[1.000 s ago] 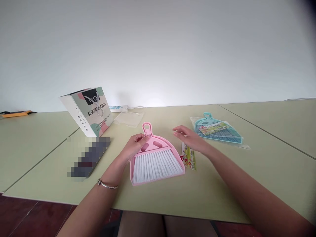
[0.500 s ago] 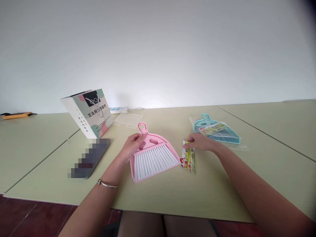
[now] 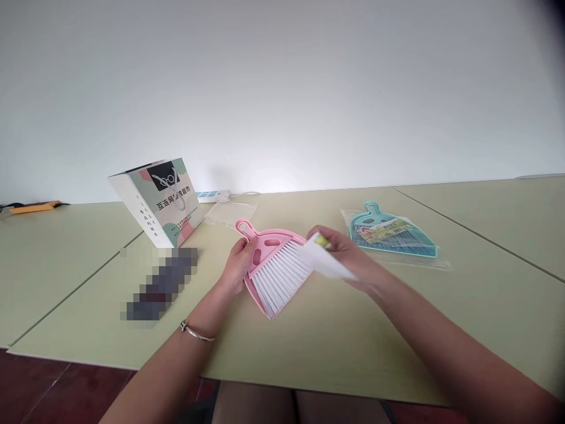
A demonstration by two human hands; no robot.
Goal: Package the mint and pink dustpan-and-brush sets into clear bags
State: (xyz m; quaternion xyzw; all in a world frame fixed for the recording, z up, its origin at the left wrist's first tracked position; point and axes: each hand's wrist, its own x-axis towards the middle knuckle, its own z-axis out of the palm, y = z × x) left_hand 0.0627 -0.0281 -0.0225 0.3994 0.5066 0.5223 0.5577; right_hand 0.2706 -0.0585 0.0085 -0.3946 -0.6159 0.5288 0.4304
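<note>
My left hand [image 3: 236, 268] is closed around the left edge of a pink dustpan [image 3: 252, 290], near its looped handle. A brush with white bristles [image 3: 280, 278] and a pink body lies nested inside that dustpan. In my right hand [image 3: 344, 250] is a printed label card [image 3: 325, 262], now bent with its white back showing. Blurred by motion, the card overlaps the right side of the bristles; whether it touches them I cannot tell. Beyond my right hand, a teal dustpan set [image 3: 364, 220] lies in a clear plastic bag, with its own label [image 3: 388, 228] on top.
A paper gift bag [image 3: 172, 206] with a rope handle stands at the back left. Flat clear plastic wrap [image 3: 232, 213] lies beside it. In front of the bag is a pixelated dark object [image 3: 161, 285]. An orange item [image 3: 35, 207] sits far left, near the wall.
My right hand has lifted the label card and moved it left and up toward the pink dustpan, turning its white back into view. The dustpan has been rotated and tilted in my left hand.
</note>
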